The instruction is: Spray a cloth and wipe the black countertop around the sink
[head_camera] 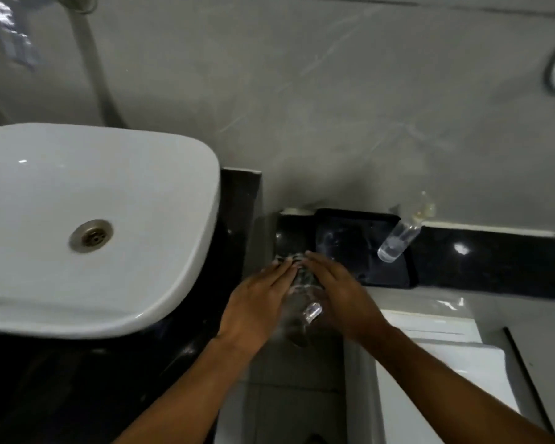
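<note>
Two hands met over the gap beside the sink (77,219): the left hand (257,302) and right hand (340,299) pressed flat-fingered against a clear, blurred object (302,309) between them, what it was I could not tell. Just beyond the right hand's fingertips, a spray bottle (398,240) leaned over a black tray (366,251). Left of the left hand lay the black countertop (234,219).
</note>
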Motion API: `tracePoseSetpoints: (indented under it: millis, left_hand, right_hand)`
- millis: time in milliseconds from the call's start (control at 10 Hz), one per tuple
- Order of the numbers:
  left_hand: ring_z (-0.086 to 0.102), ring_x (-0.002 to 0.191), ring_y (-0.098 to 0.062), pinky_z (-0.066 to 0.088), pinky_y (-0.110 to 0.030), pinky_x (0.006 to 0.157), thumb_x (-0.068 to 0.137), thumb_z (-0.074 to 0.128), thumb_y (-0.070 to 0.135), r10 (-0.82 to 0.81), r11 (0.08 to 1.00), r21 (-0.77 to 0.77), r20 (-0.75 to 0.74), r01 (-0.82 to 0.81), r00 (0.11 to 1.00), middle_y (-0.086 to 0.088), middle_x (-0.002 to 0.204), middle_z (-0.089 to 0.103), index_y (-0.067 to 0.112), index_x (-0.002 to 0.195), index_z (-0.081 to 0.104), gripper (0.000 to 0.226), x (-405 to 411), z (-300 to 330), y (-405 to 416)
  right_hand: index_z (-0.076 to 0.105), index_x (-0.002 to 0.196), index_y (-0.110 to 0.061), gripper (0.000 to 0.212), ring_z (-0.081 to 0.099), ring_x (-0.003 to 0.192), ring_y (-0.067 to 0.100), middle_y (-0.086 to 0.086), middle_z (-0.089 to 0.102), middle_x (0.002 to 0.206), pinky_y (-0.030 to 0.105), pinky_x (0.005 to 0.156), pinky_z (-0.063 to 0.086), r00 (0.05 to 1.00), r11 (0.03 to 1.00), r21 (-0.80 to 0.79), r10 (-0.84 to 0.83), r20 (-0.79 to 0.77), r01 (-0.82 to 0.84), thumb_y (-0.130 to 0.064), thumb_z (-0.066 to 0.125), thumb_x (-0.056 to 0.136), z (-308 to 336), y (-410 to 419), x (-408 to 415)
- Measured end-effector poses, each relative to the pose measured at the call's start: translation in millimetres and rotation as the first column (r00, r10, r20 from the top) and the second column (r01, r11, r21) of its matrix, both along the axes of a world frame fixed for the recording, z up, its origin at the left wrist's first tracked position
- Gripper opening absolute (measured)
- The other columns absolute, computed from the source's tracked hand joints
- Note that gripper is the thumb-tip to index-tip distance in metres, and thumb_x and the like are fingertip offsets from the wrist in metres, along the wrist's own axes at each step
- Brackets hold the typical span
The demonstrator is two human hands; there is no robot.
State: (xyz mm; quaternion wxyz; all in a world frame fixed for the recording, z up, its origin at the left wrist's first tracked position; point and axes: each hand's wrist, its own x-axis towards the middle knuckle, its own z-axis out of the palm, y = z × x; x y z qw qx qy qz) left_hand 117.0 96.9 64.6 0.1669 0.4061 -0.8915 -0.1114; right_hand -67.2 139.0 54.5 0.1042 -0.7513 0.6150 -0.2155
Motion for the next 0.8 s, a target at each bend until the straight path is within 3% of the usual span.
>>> tracePoseSetpoints:
  millis: [100,200,300,400,500,600,700,800]
  left_hand:
    - [0.044,0.137,-0.024,0.046,-0.040,0.102,0.089,0.066,0.005,-0.034,0.998,0.042,-0.041,0.036,0.999,-0.005,0.147,0.050,0.011,0.138,0.051,0.052,-73,-15,-51]
    - [0.017,0.149,-0.022,0.034,-0.038,0.113,0.095,0.055,0.005,-0.073,0.997,0.045,0.096,0.069,0.993,0.000,0.159,0.028,0.017,0.150,0.029,0.062,-130,-43,-94]
    - [0.000,0.150,-0.021,0.016,-0.038,0.119,0.098,0.050,0.016,-0.131,0.989,0.112,0.338,0.099,0.932,0.004,0.164,0.011,0.022,0.154,0.013,0.068,-164,-82,-107]
    - [0.001,0.150,-0.021,0.002,-0.038,0.120,0.097,0.047,0.025,-0.148,0.987,0.123,0.389,0.108,0.909,0.005,0.164,0.010,0.023,0.154,0.014,0.065,-170,-112,-101]
    - [-0.001,0.150,-0.024,-0.005,-0.042,0.119,0.095,0.048,0.021,-0.183,0.982,0.125,0.471,0.141,0.863,0.007,0.164,0.011,0.024,0.154,0.016,0.067,-171,-108,-109]
    - [-0.010,0.150,-0.026,-0.003,-0.048,0.120,0.100,0.039,0.031,-0.232,0.961,0.259,0.562,0.097,0.794,0.003,0.165,0.000,0.021,0.155,0.008,0.063,-175,-74,-105]
    - [-0.010,0.150,-0.025,0.002,-0.047,0.121,0.100,0.041,0.033,-0.163,0.953,0.304,0.491,0.007,0.856,-0.003,0.165,-0.005,0.017,0.155,0.003,0.069,-163,-26,-81]
    - [-0.007,0.150,-0.023,0.008,-0.043,0.120,0.097,0.044,0.024,-0.115,0.966,0.257,0.346,0.024,0.931,-0.004,0.165,-0.003,0.014,0.155,0.002,0.073,-117,25,-48]
  right_hand:
    - [0.048,0.136,0.004,0.057,0.050,0.129,0.038,0.026,0.046,0.144,0.049,0.102,0.048,0.991,0.991,-0.029,-0.130,-0.033,0.129,-0.010,0.069,0.085,-11,-37,-57]
    - [0.040,0.143,0.000,0.059,0.033,0.142,0.036,0.024,0.034,0.152,0.050,0.111,0.037,0.963,0.967,-0.001,-0.256,-0.082,0.257,-0.013,0.064,0.092,-34,-66,-94]
    - [0.025,0.152,-0.014,0.059,0.010,0.150,0.026,0.009,0.015,0.162,0.047,0.120,0.017,0.935,0.947,0.119,-0.266,-0.234,0.299,-0.038,0.040,0.101,-74,-68,-111]
    - [0.023,0.153,-0.014,0.059,0.012,0.149,0.024,0.008,0.016,0.161,0.044,0.120,0.012,0.920,0.937,0.155,-0.258,-0.295,0.313,-0.037,0.033,0.099,-104,-63,-113]
    - [0.017,0.154,-0.012,0.062,0.009,0.150,0.025,0.010,0.012,0.163,0.045,0.121,0.014,0.919,0.910,0.282,-0.201,-0.339,0.303,-0.030,0.034,0.098,-104,-73,-118]
    - [0.003,0.155,-0.013,0.066,-0.002,0.150,0.024,0.009,-0.004,0.164,0.043,0.122,0.008,0.930,0.830,0.501,-0.057,-0.362,0.245,-0.031,0.036,0.100,-73,-86,-124]
    - [0.006,0.155,-0.016,0.063,0.000,0.151,0.022,0.005,0.000,0.165,0.039,0.121,0.012,0.954,0.833,0.510,-0.069,-0.291,0.216,-0.033,0.033,0.102,-19,-95,-113]
    - [0.010,0.155,-0.018,0.067,0.009,0.150,0.021,0.004,0.005,0.164,0.038,0.114,0.026,0.974,0.917,0.354,-0.121,-0.189,0.183,-0.037,0.041,0.098,31,-71,-76]
